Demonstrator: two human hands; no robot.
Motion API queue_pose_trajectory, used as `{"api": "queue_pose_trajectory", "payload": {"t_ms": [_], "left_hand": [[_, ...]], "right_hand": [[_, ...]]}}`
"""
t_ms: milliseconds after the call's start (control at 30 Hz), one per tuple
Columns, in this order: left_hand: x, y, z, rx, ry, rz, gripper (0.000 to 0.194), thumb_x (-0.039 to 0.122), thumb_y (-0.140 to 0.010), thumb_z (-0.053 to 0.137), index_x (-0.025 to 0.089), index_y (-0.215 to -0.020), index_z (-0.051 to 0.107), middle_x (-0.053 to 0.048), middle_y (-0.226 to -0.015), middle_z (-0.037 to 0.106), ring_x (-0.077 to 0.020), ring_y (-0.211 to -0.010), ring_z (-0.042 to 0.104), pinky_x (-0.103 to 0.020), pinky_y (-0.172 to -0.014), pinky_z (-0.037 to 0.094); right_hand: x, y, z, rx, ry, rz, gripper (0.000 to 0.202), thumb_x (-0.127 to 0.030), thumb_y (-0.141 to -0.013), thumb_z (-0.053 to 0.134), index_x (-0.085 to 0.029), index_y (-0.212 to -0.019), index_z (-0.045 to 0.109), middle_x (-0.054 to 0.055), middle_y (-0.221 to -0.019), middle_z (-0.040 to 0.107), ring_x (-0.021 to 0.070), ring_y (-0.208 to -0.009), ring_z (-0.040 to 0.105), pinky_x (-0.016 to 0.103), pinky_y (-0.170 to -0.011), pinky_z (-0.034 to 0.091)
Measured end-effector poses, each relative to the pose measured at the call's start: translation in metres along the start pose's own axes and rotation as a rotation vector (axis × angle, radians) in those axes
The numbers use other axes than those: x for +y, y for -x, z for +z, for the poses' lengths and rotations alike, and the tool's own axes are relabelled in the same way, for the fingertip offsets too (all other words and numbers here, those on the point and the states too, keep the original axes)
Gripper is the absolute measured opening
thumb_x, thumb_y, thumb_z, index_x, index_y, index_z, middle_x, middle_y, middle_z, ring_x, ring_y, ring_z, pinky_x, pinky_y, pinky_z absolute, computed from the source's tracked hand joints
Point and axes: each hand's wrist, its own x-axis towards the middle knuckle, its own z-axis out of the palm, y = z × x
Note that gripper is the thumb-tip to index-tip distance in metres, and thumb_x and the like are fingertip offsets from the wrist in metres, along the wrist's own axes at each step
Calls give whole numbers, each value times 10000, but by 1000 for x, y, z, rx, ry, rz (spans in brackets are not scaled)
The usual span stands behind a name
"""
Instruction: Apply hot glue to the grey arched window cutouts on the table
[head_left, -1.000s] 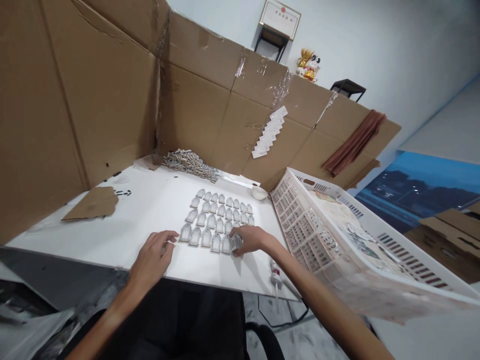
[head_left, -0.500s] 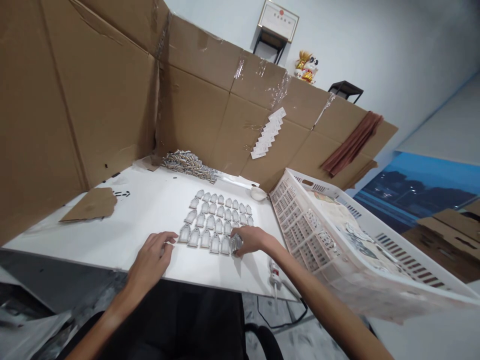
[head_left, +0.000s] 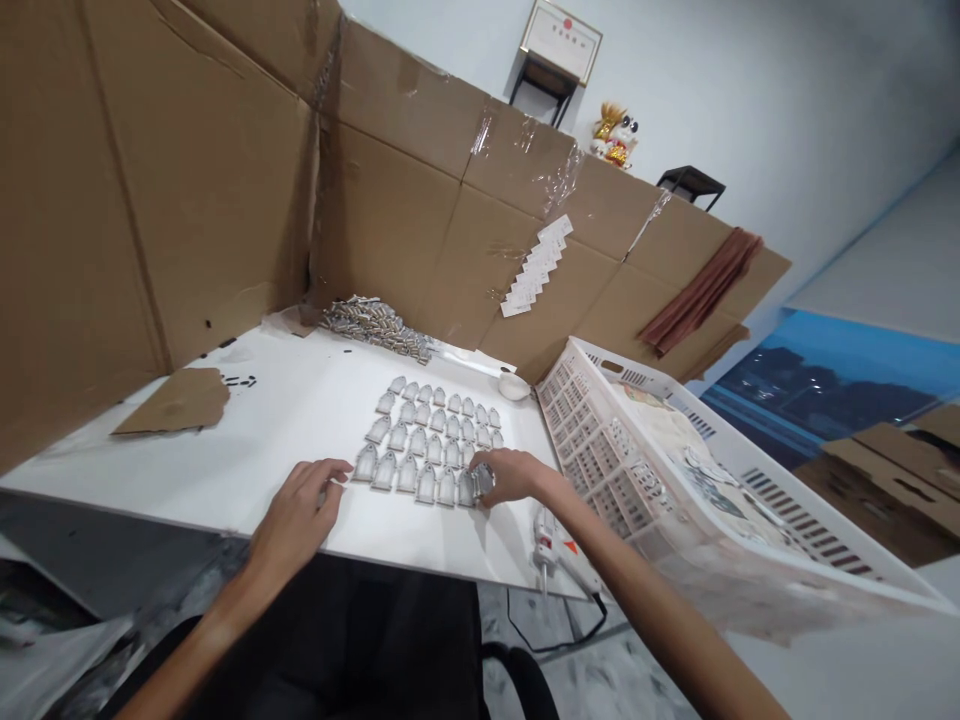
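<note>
Cardbd screen (head_left: 405, 200), upper L to upper R. White worktop (head_left: 300, 400), lower-mid frame. Plastic crate (head_left: 600, 440), R side. Rows of arched pcs (head_left: 433, 447), ctr. L hand (head_left: 296, 510), lower L of ctr: fingers released, loosely curled. R hand (head_left: 510, 475), R of ctr: fingers grasping small pc stack (head_left: 484, 481).

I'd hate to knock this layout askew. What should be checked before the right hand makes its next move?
1. Laid-out pieces lined up in rows: ok.
2. Held pieces gripped by the right hand: ok.
3. Left hand clear of the nearest laid-out piece: cannot tell; very close.
4. Red-and-white tool well back from the table edge: not ok.
5. White crate apart from the rows: ok.
</note>
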Motion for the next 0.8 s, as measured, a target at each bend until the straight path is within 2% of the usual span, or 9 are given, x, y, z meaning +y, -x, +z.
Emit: {"api": "queue_pose_trajectory", "payload": {"t_ms": [233,800], "left_hand": [[-4,0,1,10,-7,-4,303,274,-941,439,250,-1073,711,-45,-964,744,-257,-988,684,-387,-934,545],[-2,1,0,8,-3,1,290,278,-938,450,252,-1064,710,-46,-953,746,-261,-987,688,-392,-933,551]], "right_hand": [[5,5,8,-41,22,67,762,-448,-723,886,-321,-1436,648,95,-1336,736,361,-1206,705,372,-906,522],[5,2,8,-35,29,57,804,-467,-725,884,-301,-1465,618,105,-1344,732,358,-1208,703,371,-900,520]]}}
